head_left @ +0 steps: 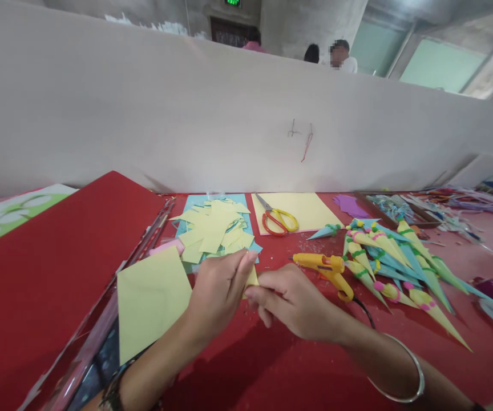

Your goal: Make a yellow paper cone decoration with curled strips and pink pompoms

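Observation:
Between my two hands is a small piece of yellow paper (pixel 251 278), mostly hidden by the fingers. My left hand (pixel 221 288) is closed on its left side, thumb up. From the right, my right hand (pixel 291 299) pinches the same paper with thumb and forefinger. Just behind my left hand lies a heap of cut yellow paper pieces (pixel 212 225) on blue sheets. A larger yellow sheet (pixel 154 299) lies left of my left forearm. To the right of my right hand rests a yellow hot glue gun (pixel 323 264).
Scissors (pixel 278 220) with red and yellow handles lie on a pale yellow sheet (pixel 315 208). Decorated paper cones (pixel 392 257) are piled at the right. A tray (pixel 400 208) of scraps stands behind them. A large red board (pixel 58 274) is at the left; a white partition (pixel 212 120) rises behind.

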`<move>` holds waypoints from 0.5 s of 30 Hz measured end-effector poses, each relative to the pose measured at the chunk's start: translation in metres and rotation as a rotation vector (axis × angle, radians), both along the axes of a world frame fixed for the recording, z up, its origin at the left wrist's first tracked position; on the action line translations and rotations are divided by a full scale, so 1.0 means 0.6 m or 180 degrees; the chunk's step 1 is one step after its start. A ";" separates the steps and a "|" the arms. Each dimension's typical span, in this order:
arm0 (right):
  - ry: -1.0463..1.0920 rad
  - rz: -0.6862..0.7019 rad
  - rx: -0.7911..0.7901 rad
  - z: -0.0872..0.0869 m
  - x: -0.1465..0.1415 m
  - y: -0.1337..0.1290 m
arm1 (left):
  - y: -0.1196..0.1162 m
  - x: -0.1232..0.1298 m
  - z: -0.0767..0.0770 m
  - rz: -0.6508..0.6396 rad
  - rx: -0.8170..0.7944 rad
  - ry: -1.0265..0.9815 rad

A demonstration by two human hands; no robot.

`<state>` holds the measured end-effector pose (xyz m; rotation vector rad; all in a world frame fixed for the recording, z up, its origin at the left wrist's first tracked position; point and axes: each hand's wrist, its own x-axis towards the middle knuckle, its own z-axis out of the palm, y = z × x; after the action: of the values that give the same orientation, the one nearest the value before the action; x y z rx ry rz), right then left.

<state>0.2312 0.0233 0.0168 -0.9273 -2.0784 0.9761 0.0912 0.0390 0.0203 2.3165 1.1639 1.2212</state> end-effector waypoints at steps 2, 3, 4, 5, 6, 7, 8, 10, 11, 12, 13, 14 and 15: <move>0.0023 0.0001 -0.0016 0.000 -0.001 -0.001 | -0.001 0.001 0.001 -0.0102 -0.0088 -0.0099; 0.0037 0.0003 -0.0035 0.000 -0.001 -0.001 | -0.001 0.001 0.001 -0.0105 -0.0124 -0.0137; 0.0052 0.0008 -0.0069 0.000 -0.001 -0.001 | 0.000 0.001 0.002 -0.0075 -0.0152 -0.0161; 0.0070 0.0007 -0.0116 0.000 0.000 0.000 | 0.001 0.001 0.002 -0.0024 -0.0178 -0.0162; 0.0093 -0.0021 -0.0167 0.000 0.002 0.002 | 0.003 0.000 0.003 0.0023 -0.0206 -0.0138; 0.0126 -0.0082 -0.0213 0.002 0.005 0.004 | 0.005 -0.001 0.004 0.0051 -0.0240 -0.0102; 0.0173 -0.0172 -0.0262 0.004 0.008 0.007 | 0.007 -0.004 0.007 0.0040 -0.0303 -0.0048; 0.0322 -0.0402 -0.0374 0.009 0.018 0.014 | 0.013 -0.014 0.017 -0.0043 -0.0530 0.0079; 0.0388 -0.0498 -0.0443 0.011 0.023 0.019 | 0.016 -0.022 0.024 -0.0061 -0.0672 0.0153; 0.0427 -0.0554 -0.0518 0.012 0.027 0.024 | 0.019 -0.031 0.031 -0.0046 -0.0827 0.0242; 0.0416 -0.0541 -0.0610 0.010 0.030 0.029 | 0.023 -0.041 0.038 0.0017 -0.0954 0.0356; 0.0344 -0.0467 -0.0718 0.007 0.032 0.034 | 0.026 -0.053 0.042 0.0109 -0.1029 0.0546; 0.0213 -0.0354 -0.0826 0.001 0.033 0.039 | 0.028 -0.065 0.044 0.0188 -0.1067 0.0798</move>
<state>0.2509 0.0467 0.0173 -1.1119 -1.8524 1.2192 0.0520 0.0560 0.0468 2.2320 1.4055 0.6974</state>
